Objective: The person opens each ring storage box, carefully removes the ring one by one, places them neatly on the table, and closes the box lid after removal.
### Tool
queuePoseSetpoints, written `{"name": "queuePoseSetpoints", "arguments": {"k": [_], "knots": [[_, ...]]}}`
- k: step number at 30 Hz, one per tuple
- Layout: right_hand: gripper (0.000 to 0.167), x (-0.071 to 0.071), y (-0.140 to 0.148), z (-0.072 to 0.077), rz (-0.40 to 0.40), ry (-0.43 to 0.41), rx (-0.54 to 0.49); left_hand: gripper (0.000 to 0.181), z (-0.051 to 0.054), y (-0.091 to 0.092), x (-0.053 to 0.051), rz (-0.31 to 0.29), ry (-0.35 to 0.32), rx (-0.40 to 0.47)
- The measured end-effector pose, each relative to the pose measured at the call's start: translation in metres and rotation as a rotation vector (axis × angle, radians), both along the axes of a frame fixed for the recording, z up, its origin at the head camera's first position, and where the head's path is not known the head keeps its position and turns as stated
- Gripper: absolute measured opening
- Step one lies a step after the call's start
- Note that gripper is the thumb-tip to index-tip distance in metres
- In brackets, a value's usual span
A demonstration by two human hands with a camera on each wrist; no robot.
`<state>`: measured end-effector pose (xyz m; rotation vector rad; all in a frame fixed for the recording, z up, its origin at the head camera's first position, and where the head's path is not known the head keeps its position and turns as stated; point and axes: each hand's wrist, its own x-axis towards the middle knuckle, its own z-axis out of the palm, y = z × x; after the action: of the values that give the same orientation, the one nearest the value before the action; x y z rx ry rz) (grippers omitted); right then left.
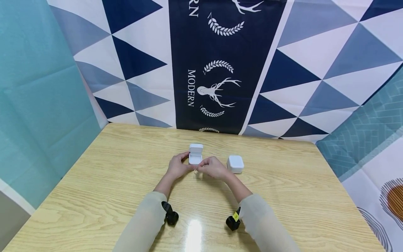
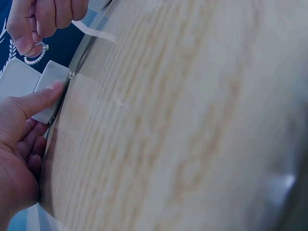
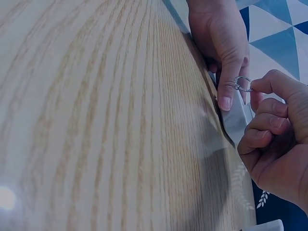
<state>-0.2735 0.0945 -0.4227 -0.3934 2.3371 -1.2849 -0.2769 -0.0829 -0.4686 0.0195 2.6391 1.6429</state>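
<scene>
A small white ring box (image 1: 195, 160) stands on the table with its lid raised toward the back. My left hand (image 1: 179, 166) grips it from the left; in the left wrist view, the thumb lies on the front wall of the box (image 2: 54, 76) and the other fingers curl at its side. Between thumb and index finger, my right hand (image 1: 215, 168) pinches a silvery ring (image 3: 237, 86) set with small stones. In the head view the ring is tiny, just in front of the box. The box's inside shows pale, with little detail.
A second white box (image 1: 235, 163), its lid down, sits just right of my right hand. The wooden table (image 1: 104, 185) ends at a patterned cloth backdrop (image 1: 207, 87). Black wrist cameras (image 1: 171, 217) hang below both sleeves.
</scene>
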Motion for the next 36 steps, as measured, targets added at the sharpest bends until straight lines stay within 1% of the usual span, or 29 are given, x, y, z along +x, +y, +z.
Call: {"name": "queuePoseSetpoints", "arguments": {"k": [11,19,27,36], "knots": [[0.023,0.0003,0.0003,-0.0038,0.028,-0.015,-0.011,0.066,-0.0002,0.0014,0.0007,0.004,0.004,0.005],[0.023,0.0006,0.0000,-0.0040,0.029,-0.035,-0.022,0.067,0.0021,0.0016,0.0022,0.010,-0.007,0.006],[0.022,0.0006,-0.0010,-0.0067,0.027,-0.035,-0.018,0.065,0.0023,0.0009,0.0027,0.005,-0.008,0.000],[0.019,0.0031,-0.0018,-0.0056,0.027,-0.030,-0.005,0.067,0.0022,0.0010,0.0020,0.004,-0.012,-0.011]]}}
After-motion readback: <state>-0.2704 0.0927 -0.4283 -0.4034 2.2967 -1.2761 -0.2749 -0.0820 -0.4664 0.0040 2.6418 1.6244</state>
